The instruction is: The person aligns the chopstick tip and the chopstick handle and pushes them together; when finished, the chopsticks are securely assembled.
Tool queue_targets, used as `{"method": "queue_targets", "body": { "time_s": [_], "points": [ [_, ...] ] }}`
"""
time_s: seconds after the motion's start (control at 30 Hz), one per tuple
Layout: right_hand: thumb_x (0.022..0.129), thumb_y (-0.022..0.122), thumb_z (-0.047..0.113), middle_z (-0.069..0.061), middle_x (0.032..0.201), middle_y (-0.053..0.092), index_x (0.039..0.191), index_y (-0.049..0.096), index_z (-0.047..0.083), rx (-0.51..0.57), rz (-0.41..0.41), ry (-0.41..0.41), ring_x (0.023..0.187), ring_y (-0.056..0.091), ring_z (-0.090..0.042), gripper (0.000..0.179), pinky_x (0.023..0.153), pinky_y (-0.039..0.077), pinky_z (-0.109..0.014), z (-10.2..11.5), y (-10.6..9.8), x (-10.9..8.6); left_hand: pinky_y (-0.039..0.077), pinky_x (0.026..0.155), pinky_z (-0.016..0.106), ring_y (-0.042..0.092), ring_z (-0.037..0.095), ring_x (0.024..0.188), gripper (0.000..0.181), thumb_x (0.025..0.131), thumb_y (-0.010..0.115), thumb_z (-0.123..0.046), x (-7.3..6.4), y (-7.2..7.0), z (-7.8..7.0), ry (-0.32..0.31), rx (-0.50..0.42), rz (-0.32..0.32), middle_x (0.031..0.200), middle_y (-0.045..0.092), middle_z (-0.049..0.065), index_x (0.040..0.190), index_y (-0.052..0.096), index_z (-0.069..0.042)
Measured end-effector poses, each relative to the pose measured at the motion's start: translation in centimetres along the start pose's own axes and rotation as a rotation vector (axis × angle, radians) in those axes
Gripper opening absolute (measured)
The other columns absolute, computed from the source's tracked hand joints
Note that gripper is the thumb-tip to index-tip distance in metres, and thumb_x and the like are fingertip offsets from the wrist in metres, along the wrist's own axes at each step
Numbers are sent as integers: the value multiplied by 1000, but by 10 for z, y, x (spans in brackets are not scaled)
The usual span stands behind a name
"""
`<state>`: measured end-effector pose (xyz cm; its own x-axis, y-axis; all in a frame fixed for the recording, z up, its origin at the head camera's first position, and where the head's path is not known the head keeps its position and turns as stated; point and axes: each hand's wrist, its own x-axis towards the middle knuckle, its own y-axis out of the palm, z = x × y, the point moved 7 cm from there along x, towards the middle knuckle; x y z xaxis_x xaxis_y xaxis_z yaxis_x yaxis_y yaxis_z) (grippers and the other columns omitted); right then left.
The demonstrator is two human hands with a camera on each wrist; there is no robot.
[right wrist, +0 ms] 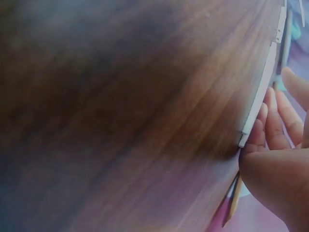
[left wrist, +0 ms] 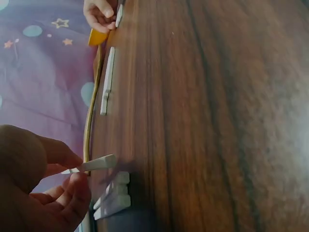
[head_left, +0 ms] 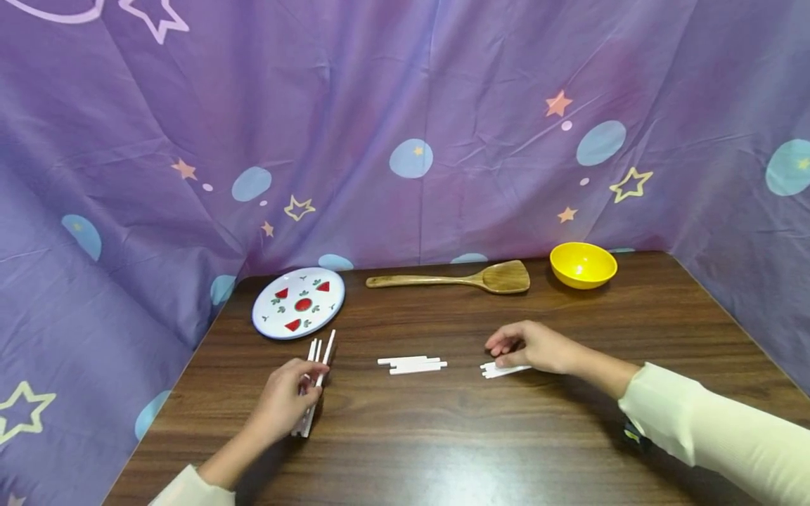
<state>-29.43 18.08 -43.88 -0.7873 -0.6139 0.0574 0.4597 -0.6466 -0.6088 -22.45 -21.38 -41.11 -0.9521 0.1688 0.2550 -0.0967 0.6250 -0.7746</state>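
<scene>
My left hand [head_left: 286, 395] pinches one white stick [left wrist: 100, 163] between thumb and fingertips, tilted and raised above the table in the left wrist view. Below that hand lies a group of several white sticks [left wrist: 116, 202], partly hidden by it in the head view. My right hand [head_left: 541, 346] is over another group of white sticks [head_left: 500, 371], its fingers loosely bent and nothing between thumb and fingertips. Its little-finger side lies right by those sticks in the right wrist view. Between the hands, a third group of white sticks [head_left: 413, 365] lies side by side, pointing left to right.
A white plate with red fruit patterns [head_left: 299, 327] stands at the back left of the brown wooden table [head_left: 443, 422]. Behind the sticks lies a wooden spatula [head_left: 506, 277], and a yellow bowl [head_left: 583, 267] stands at the back right. A purple cloth [head_left: 354, 105] hangs behind the table.
</scene>
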Motion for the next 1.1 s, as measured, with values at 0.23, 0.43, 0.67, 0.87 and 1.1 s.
{"method": "queue_targets", "body": {
  "time_s": [0.23, 0.43, 0.67, 0.87, 1.1],
  "points": [
    [87, 82, 14, -7, 102, 76, 115, 72, -1, -9, 2, 24, 91, 65, -11, 33, 83, 54, -24, -2, 1, 0, 43, 63, 24, 50, 11, 71, 31, 79, 76, 5, -1, 5, 11, 15, 117, 33, 86, 60, 1, 108, 76, -6],
    [87, 82, 14, -8, 102, 75, 115, 72, -1, -2, 6, 35, 93, 65, -14, 34, 83, 54, -24, -2, 1, 0, 43, 62, 24, 48, 11, 71, 30, 81, 78, 2, 1, 11, 21, -17, 134, 44, 87, 58, 0, 110, 76, -5],
    [87, 82, 16, -7, 103, 75, 115, 72, 0, 6, 16, 31, 94, 66, -15, 34, 84, 54, -24, -4, 1, 0, 45, 80, 37, 53, 23, 93, 25, 76, 83, 2, 0, 9, 21, 30, 152, -19, 102, 60, 5, 99, 78, -6],
    [87, 83, 16, -7, 103, 75, 116, 72, -1, 8, 16, 32, 94, 66, -14, 35, 84, 54, -24, -6, 1, -1, 43, 89, 44, 54, 33, 106, 30, 69, 88, 2, 0, 6, 23, 52, 105, -49, 115, 60, 13, 98, 79, -4],
    [87, 83, 16, -6, 104, 75, 115, 73, 1, 11, 22, 38, 95, 65, -15, 33, 85, 54, -23, -6, 2, -2, 51, 82, 31, 59, 20, 95, 32, 70, 90, 1, 1, 7, 30, 19, 49, 5, 114, 62, 11, 100, 78, -1]
  ]
}}
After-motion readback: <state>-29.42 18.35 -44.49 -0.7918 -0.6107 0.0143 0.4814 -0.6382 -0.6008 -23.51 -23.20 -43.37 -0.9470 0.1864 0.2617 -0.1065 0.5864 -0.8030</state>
